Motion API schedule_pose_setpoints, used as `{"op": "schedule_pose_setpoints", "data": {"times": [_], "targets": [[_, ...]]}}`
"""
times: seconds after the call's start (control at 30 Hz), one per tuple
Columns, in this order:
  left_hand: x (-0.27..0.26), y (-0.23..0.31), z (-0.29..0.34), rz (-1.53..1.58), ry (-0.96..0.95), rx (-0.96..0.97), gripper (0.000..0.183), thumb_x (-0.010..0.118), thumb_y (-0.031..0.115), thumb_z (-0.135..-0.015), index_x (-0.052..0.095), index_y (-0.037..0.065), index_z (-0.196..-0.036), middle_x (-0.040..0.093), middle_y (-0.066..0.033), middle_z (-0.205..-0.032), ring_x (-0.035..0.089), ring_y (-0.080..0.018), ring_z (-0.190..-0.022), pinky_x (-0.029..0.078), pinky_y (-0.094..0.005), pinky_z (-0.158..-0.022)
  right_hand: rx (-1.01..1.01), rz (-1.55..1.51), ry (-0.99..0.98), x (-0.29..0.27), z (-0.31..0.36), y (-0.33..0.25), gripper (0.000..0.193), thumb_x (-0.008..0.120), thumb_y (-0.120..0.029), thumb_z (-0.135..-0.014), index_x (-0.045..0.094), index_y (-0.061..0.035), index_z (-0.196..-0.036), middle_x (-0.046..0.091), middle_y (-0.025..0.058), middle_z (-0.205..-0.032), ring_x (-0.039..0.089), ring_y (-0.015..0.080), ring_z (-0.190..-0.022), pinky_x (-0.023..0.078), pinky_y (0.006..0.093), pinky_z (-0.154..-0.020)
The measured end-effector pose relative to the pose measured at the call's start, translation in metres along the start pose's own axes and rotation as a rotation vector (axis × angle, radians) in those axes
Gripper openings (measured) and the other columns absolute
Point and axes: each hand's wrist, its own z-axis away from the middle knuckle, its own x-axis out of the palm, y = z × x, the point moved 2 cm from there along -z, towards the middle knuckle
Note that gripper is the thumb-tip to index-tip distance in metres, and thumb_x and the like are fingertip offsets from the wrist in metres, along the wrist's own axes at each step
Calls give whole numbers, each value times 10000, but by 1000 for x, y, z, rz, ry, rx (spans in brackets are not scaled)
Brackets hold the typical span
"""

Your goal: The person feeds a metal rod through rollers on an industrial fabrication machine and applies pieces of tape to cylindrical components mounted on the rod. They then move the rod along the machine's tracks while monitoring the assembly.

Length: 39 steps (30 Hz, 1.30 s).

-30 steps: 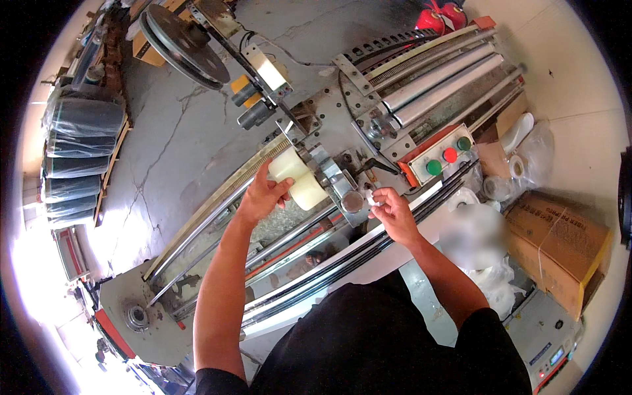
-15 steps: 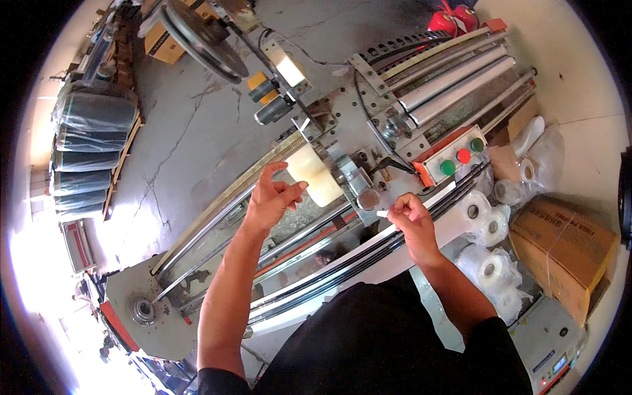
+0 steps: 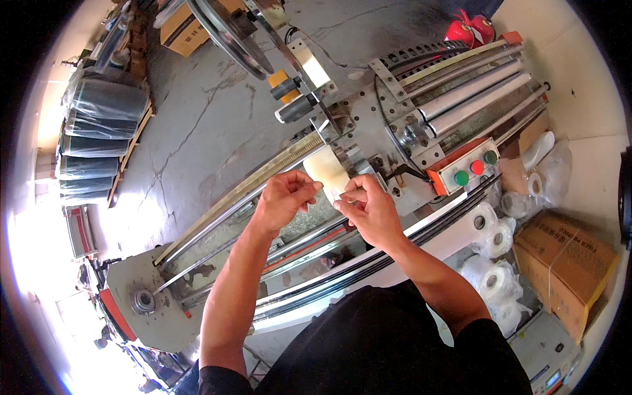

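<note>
In front of me a cream-white roll (image 3: 327, 168) sits on the carriage of a long machine (image 3: 368, 118). My left hand (image 3: 284, 199) is at the roll's lower left, with thumb and forefinger pinched together; what lies between them, if anything, is too small to make out. Close by on the right, my right hand (image 3: 370, 209) pinches a small white piece, partly hidden by the fingers, at the roll's lower edge. The two sets of fingertips are a short gap apart.
Right of my hands is a control box (image 3: 469, 167) with green and red buttons. Clear film rolls (image 3: 492, 282) and a cardboard box (image 3: 565, 266) stand beyond it. A large wheel (image 3: 230, 39) rises at the upper left; wrapped dark rolls (image 3: 105, 128) are stacked far left.
My right hand has moved left and up to the roll, carrying the small white piece. My left fingers have closed from a looser, parted pose. The whole view has shifted slightly.
</note>
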Motion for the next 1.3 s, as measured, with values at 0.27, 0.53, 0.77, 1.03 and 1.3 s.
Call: {"op": "schedule_pose_setpoints", "data": {"times": [0.27,0.53,0.77,1.03,1.3], "targets": [[3,-3,2,-49,21,24,323,796,235,-1015,778,-17,-1216,747,-40,-872,644,-104,-719,526,-274,-658,-59,19,23,9,-14,-1,357,835,-122,-976,541,-9,-1145,790,139,-1042,674,93,-706,552,259,-587],[1,-7,-1,-53,0,62,242,777,223,-1015,840,27,-1142,742,-13,-882,621,-94,-712,536,-276,-670,48,-145,-57,10,-4,-4,327,813,-117,-997,538,-33,-1152,775,132,-1095,672,78,-787,554,262,-672],[1,-13,-2,-80,32,55,222,766,212,-1022,843,21,-1107,753,-20,-870,638,-100,-744,544,-290,-687,22,-403,-207,2,3,-32,260,766,-87,-1029,546,-59,-1164,757,126,-1166,672,70,-862,562,243,-674],[1,-16,5,33,-24,144,138,690,134,-1076,658,1,-1064,744,-79,-904,697,-146,-821,567,-315,-734,210,-409,-257,-1,-65,-28,196,595,-296,-1138,618,-102,-1148,762,83,-1219,601,88,-620,447,250,-593],[0,-19,7,-53,25,127,244,717,151,-1078,512,26,-1033,733,-111,-890,733,-166,-844,580,-327,-687,270,-138,-417,-20,-11,-32,212,517,-276,-1178,610,-87,-1150,773,108,-1170,655,101,-625,451,223,-606]]}}
